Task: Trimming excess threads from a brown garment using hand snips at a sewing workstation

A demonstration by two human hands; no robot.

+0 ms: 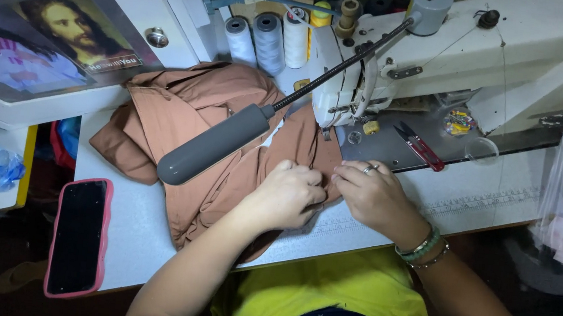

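Both the left hand (288,193) and right hand (370,194) pinched the brown fabric (189,110) tight just before the sewing machine (446,50), best kept flat and taut.

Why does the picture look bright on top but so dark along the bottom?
Head view: the white sewing machine and table catch strong light, with glare on the glossy picture; below the table edge it falls into shadow. Both hands, left hand and right hand, on the brown fabric stay sharp.
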